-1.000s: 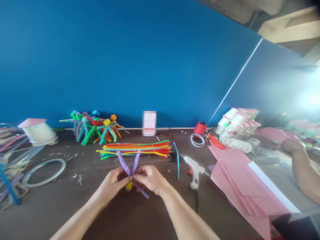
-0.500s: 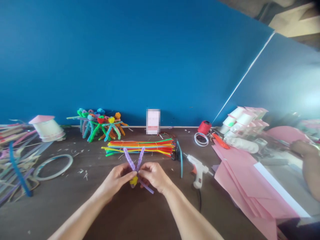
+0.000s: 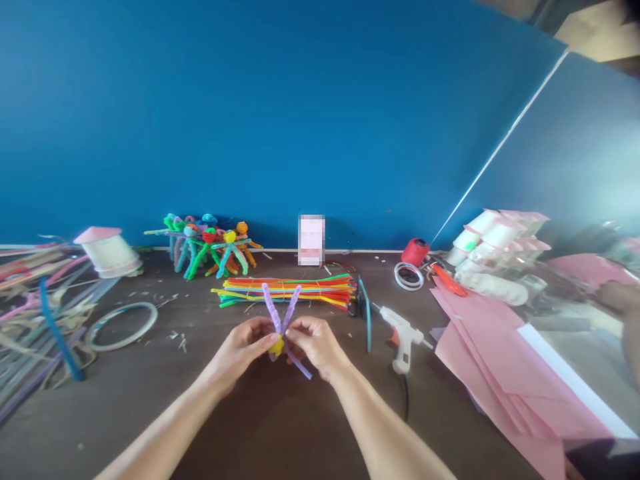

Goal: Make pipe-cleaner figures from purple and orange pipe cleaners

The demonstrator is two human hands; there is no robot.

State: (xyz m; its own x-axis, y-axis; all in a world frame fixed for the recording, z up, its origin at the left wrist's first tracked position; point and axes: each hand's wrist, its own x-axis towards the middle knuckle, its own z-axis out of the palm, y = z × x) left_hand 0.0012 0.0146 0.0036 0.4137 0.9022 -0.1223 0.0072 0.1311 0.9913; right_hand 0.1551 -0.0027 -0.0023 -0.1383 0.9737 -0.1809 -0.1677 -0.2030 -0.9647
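- Hands: your left hand (image 3: 245, 348) and right hand (image 3: 320, 347) both pinch the purple-and-yellow piece (image 3: 272, 311) between thumb and fingers, close together at its joint.
- Location: piece sits mid-table, near side of the pipe-cleaner bundle (image 3: 290, 291); 2 purple prongs point far in a V, yellow part (image 3: 277, 347) below the joint.
- Risk 1: the loose purple end (image 3: 301, 365) juts near and right past your right hand; it could spring out of the twist if your right pinch slackens.
- Risk 2: the prongs may splay or skew if you twist at the joint without a firm left hold.
- Risk 3: the yellow part could slide or get crushed, probably from too hard a left thumb.
- Risk 4: the glue gun (image 3: 406, 341) lies to the right; a wide right-hand swing might knock it. Whether it is hot, you cannot tell.
- Hidden: your fingers cover the joint, so how the wraps cross is unclear.
- Cut off: another person's arm (image 3: 631, 327) at the right edge, blurred.
- Unreadable: the pixelated card (image 3: 311, 240) at the wall.
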